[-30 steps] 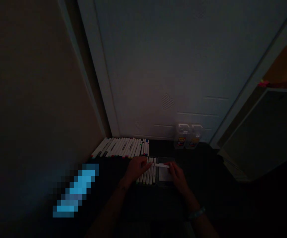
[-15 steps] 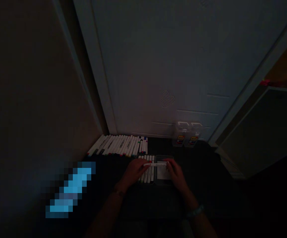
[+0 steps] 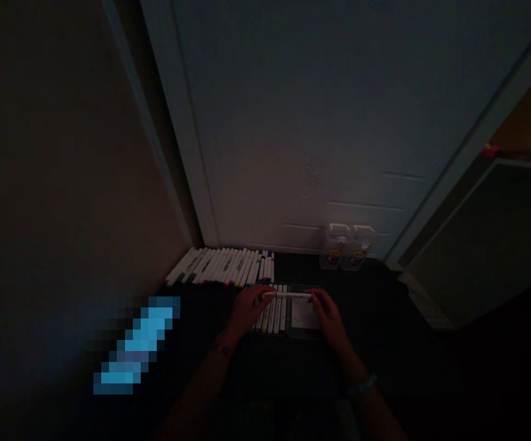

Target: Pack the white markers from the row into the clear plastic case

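Observation:
The scene is very dark. My left hand (image 3: 245, 308) and my right hand (image 3: 328, 313) pinch the two ends of one white marker (image 3: 290, 295), held crosswise between them. Right under it lies a shallow clear tray (image 3: 305, 334) with a row of white markers (image 3: 272, 318) in its left half and a pale bare patch on the right. Further back, a long row of white markers with coloured caps (image 3: 222, 267) lies on the dark floor.
A white door (image 3: 315, 122) stands straight ahead, with a wall to its left. Two small clear containers with yellow labels (image 3: 346, 248) sit at the door's foot. A dark framed panel (image 3: 485, 245) leans at the right. A blurred blue patch (image 3: 136, 346) is at lower left.
The marker held between both hands has shifted slightly up and away from me, with both hands following. The view has also moved a little.

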Available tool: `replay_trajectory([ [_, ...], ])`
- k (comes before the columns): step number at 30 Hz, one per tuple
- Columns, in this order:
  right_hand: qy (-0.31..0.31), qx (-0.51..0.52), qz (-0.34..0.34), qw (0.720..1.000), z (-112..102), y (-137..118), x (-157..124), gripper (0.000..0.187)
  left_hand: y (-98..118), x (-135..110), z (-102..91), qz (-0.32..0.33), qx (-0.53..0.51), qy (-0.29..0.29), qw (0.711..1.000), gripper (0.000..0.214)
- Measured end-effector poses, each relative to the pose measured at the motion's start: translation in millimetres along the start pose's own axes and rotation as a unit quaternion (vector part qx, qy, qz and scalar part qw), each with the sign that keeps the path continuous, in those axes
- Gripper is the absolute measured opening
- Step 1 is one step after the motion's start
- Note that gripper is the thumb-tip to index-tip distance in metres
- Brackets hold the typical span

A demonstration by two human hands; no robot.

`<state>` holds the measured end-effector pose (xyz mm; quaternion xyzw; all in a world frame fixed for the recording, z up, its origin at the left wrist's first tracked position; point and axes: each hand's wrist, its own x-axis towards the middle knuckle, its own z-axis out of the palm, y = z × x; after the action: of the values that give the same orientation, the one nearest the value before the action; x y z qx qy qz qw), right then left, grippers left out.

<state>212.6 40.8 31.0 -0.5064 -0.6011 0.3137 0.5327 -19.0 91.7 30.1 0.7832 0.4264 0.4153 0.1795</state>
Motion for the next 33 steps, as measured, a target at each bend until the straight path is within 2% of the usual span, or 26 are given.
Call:
replay_trajectory([
  [6,0.006,0.013,0.001,1.0,0.7,2.2,-1.1,0.029,-0.9,0.3,1.1,-0.018,-0.005,0.01,1.0,0.023],
  [15,-0.002,0.015,0.018,1.0,-0.7,-1.6,-1.2,0.033,-2.6,-0.9,-0.2,-0.017,0.011,0.004,1.0,0.025],
  [33,0.002,0.004,0.011,1.0,0.0,2.8,-1.1,0.027,-3.4,-1.7,1.2,-0.008,0.015,0.009,1.0,0.024],
])
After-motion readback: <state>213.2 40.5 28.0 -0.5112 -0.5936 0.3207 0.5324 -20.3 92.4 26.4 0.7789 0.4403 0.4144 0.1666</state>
